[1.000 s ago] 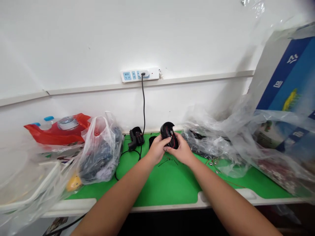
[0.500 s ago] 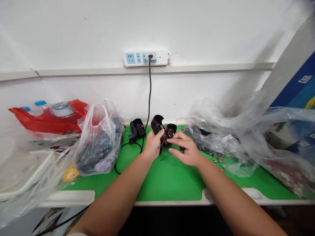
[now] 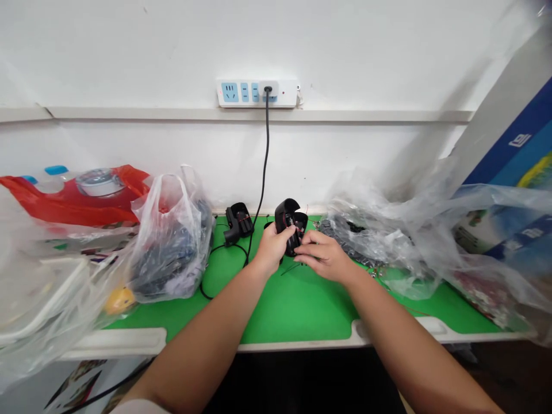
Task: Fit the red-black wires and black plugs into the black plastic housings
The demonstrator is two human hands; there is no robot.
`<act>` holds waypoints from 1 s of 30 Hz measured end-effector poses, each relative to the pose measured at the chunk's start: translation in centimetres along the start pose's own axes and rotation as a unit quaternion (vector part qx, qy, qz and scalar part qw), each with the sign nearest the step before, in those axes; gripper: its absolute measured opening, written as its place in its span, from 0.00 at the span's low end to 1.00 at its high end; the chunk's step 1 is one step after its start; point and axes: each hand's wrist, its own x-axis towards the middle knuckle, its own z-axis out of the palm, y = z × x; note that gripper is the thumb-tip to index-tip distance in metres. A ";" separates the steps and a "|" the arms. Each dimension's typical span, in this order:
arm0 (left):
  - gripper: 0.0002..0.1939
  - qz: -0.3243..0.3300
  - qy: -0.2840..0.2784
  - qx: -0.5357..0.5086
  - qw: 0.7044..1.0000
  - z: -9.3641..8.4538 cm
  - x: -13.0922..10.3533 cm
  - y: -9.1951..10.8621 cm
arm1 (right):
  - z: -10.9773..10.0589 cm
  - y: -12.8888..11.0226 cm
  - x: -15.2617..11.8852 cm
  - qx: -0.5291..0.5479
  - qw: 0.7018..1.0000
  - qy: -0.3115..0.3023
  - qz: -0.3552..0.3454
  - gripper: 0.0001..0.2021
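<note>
My left hand [image 3: 272, 247] is wrapped round a black plastic housing [image 3: 285, 214] with a curved hood and a thin red wire in its open side; the thumb presses on the inside. At the housing's lower right edge, my right hand [image 3: 324, 256] has its thumb and fingertips pinched together. What they hold, if anything, is too small to make out. Behind the held piece is a second black housing [image 3: 302, 221], partly hidden. A third black housing [image 3: 240, 221] with a stubby tube and red wire lies left of my hands on the green mat [image 3: 297, 313].
A clear bag of dark parts [image 3: 168, 253], a red bag [image 3: 90, 201] and a yellow ball-like object [image 3: 120, 301] stand left. Plastic bags [image 3: 388, 236] with black parts lie right, near a large blue-and-white box [image 3: 509, 149]. A black cord [image 3: 264, 155] hangs from the wall power strip [image 3: 228, 93].
My right hand's fingers have closed from spread apart to a pinch at the housing's edge. The left hand still holds the housing, now turned more upright. The camera view has shifted slightly.
</note>
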 end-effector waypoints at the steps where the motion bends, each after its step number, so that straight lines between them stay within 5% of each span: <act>1: 0.15 -0.023 -0.014 -0.034 0.999 0.0 -0.1 0.2 | -0.1 0.0 0.0 -0.006 1.000 -0.001 -0.003 0.09; 14: 0.13 -0.218 -0.119 -0.136 0.959 -1.2 0.2 1.5 | -1.2 -0.4 0.3 -0.064 0.995 0.064 -0.038 0.06; 21: 0.09 -0.236 -0.128 -0.116 0.956 -0.7 -0.6 1.4 | -0.2 -2.6 0.7 -0.117 0.986 0.047 -0.107 0.06; 26: 0.12 -0.174 -0.107 -0.083 0.975 -0.4 -0.6 1.4 | -0.5 -3.3 1.0 -0.049 0.990 -0.014 -0.129 0.12; 28: 0.12 -0.172 -0.106 -0.075 0.977 -0.6 -0.4 1.7 | -1.5 -2.7 0.7 0.036 0.995 0.044 -0.082 0.19; 30: 0.12 -0.176 -0.120 -0.064 0.975 -0.8 -0.3 2.1 | -2.7 -1.5 0.3 0.098 0.976 0.193 0.029 0.19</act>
